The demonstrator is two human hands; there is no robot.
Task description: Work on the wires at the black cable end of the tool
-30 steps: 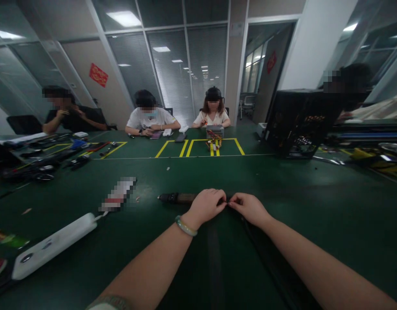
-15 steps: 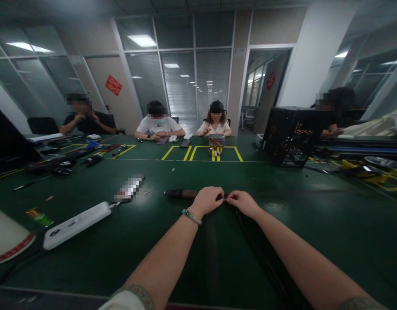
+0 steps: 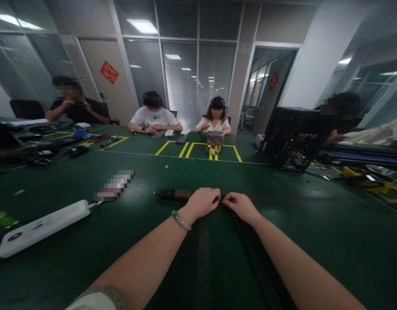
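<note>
A dark, slim electric screwdriver (image 3: 173, 195) lies level on the green table, its narrow tip pointing left. My left hand (image 3: 203, 203) is closed around its rear end, so that part of the body is hidden. Just to the right, my right hand (image 3: 242, 206) pinches at the tool's tail end, thumb and forefinger together. A black cord (image 3: 250, 247) runs from under the right hand down toward the table's near side. Whether the right fingers hold the cord itself or a small plug on it is too small to tell.
A white power strip (image 3: 45, 226) lies at left beside a phone-like device (image 3: 117, 185). A black computer case (image 3: 292, 137) stands at back right. Tools and cables (image 3: 39, 148) cover the far left. Several people sit around the table, and yellow tape (image 3: 214, 144) marks its far side.
My view has turned slightly, shifting most things left. Both hands stay on the screwdriver's tail end with almost the same grip.
</note>
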